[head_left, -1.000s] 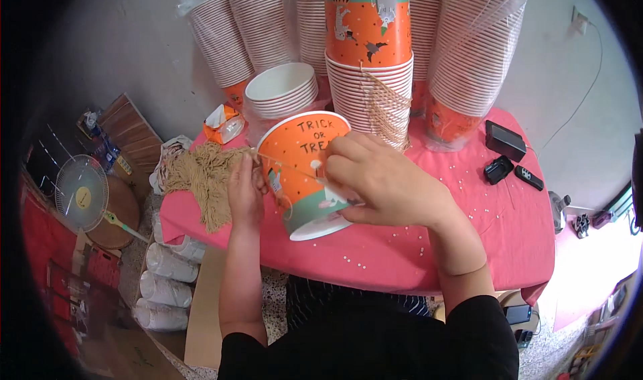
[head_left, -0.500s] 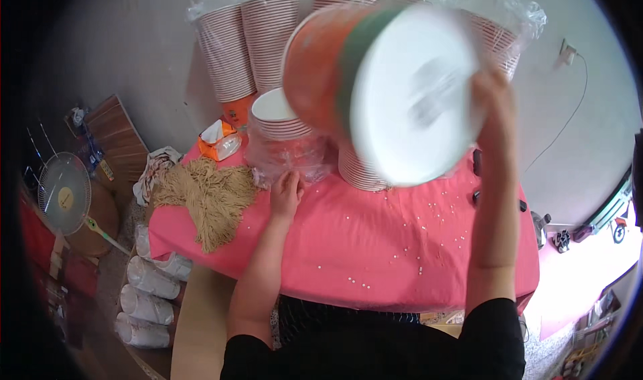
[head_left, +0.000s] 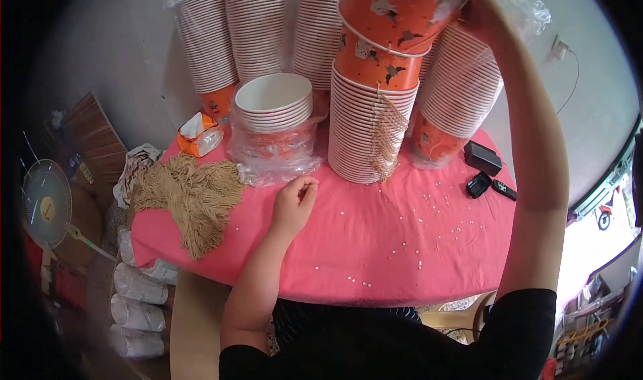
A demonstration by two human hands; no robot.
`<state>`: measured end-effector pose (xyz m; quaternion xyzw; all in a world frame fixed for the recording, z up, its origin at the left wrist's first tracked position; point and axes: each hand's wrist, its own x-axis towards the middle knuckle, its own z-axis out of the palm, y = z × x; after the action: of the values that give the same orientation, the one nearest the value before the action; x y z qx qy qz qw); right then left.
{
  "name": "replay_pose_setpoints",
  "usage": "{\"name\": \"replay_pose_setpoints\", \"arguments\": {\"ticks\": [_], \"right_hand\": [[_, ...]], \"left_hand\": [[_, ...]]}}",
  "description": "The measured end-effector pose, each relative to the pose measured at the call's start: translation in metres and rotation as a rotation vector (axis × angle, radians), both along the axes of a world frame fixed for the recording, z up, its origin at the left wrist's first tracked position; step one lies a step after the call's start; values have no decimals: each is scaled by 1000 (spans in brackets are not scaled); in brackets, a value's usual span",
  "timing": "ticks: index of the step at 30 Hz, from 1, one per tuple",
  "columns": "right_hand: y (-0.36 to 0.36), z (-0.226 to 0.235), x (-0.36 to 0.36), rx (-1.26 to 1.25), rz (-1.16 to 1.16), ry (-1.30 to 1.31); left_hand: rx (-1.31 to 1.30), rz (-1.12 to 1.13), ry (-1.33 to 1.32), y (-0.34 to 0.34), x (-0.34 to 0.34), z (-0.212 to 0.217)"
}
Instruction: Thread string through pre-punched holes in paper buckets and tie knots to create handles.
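Note:
My right hand (head_left: 479, 11) grips an orange paper bucket (head_left: 395, 11) with bats printed on it, near its base, which points up. The bucket sits upside down on top of a tall stack of nested paper buckets (head_left: 365, 135). Tan cord handles (head_left: 390, 135) hang down the front of that stack. My left hand (head_left: 295, 202) is loosely curled above the pink cloth, with nothing visible in it. Just beyond it stands a shorter stack of white-rimmed buckets (head_left: 274, 98), its lower part in clear plastic wrap (head_left: 281, 162).
A heap of tan cords (head_left: 191, 196) lies on the left of the pink-covered table (head_left: 362, 246), near an orange packet (head_left: 196, 135). Wrapped bucket stacks (head_left: 254, 31) line the wall. Small black cases (head_left: 482, 157) and scattered white bits lie on the right.
My right hand has carried the bucket up and away from me onto the tall stack, turning it base up. My left hand has drawn slightly back from the plastic wrap.

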<state>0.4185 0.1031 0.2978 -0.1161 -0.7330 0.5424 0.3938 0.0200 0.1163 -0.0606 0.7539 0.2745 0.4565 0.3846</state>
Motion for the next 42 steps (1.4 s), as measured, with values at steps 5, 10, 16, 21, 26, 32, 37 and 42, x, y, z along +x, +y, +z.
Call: {"name": "replay_pose_setpoints", "arguments": {"ticks": [5,10,16,21,26,32,37,42], "right_hand": [[8,-1,-2,-57,-376,-210],[7,-19,-51,-366,-1164,-208],[21,-35,-40,-453,-1154,-181],[10,-39,-57,-465,-1228,-312],[-16,-58,-80,-305,-1323,-270],[-139,-111,-60,-222,-947,-873],[-181,-178,32,-418,-1072,-1245],[-168,-239,187,-318,-1472,-1263]], "left_hand": [[11,-3,35,1,0,0],[-2,24,59,5,-9,-5],[1,21,81,6,-4,-6],[36,19,78,8,0,-9],[-30,45,95,15,-9,-16],[-27,47,54,16,-3,-20],[-29,62,105,14,-3,-18],[-28,46,103,13,4,-14]]}}
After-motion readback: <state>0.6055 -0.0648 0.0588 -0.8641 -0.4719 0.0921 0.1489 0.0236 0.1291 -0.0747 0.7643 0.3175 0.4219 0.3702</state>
